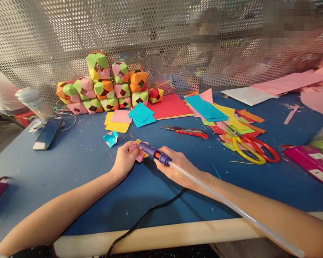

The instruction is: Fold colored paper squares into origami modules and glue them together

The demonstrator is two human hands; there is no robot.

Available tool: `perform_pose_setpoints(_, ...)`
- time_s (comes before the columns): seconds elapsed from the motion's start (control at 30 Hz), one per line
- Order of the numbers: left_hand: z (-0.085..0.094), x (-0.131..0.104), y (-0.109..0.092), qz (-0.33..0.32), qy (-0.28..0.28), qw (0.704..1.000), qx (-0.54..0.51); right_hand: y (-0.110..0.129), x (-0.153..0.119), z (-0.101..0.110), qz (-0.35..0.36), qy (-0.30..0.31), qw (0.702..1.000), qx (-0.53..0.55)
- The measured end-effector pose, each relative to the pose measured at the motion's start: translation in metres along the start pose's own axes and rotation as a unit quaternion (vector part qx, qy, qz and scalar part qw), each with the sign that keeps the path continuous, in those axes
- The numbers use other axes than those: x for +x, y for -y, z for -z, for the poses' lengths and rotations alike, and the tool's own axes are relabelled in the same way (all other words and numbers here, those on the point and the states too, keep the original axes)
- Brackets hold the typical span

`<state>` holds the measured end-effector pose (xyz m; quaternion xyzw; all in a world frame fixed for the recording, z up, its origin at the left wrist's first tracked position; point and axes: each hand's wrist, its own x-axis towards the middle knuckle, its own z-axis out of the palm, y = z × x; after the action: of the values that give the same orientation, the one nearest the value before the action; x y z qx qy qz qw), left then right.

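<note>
My right hand (174, 164) grips a dark blue hot glue gun (150, 150), a long clear glue stick (231, 204) jutting from its back end toward me. Between the fingers of my left hand (126, 159) is a folded paper piece (140, 154) in pink and yellow. The glue gun's tip lies right at this paper, though whether they touch is hidden. A small folded blue and pink paper piece (111, 139) rests just beyond my left hand.
Stacked paper balls (103, 89) stand against a perforated metal screen (164, 36). Paper squares (118, 122), a red box cutter (188, 132), scissors (251, 147) and paper scraps lie ahead. A phone (47, 134) and bottle (34, 102) are left. A black cord (148, 213) crosses the table edge.
</note>
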<state>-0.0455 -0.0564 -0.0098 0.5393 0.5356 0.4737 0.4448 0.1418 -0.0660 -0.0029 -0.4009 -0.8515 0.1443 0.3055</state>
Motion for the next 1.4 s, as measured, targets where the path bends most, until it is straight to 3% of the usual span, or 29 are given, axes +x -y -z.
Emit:
perform_pose_setpoints(0.3,0.0000,0.0004,0.0000,-0.017,0.009,1.000,0.020,0.0011,0.0000,0.0031,0.004,0.017,1.000,-0.006)
perform_pose_setpoints(0.73,0.0014,0.0004,0.0033,0.008,-0.010,1.000,-0.012,0.0006,-0.0009,0.0079,-0.031,-0.020,0.999,0.008)
perform_pose_setpoints(1.07,0.0009,0.0024,0.0045,-0.006,0.011,0.999,0.030,0.0001,-0.0012,0.0033,0.010,-0.003,1.000,0.003)
perform_pose_setpoints(1.4,0.0026,0.0023,0.0072,-0.006,-0.002,0.999,0.036,-0.0014,-0.0022,0.0042,-0.008,-0.015,1.000,0.006)
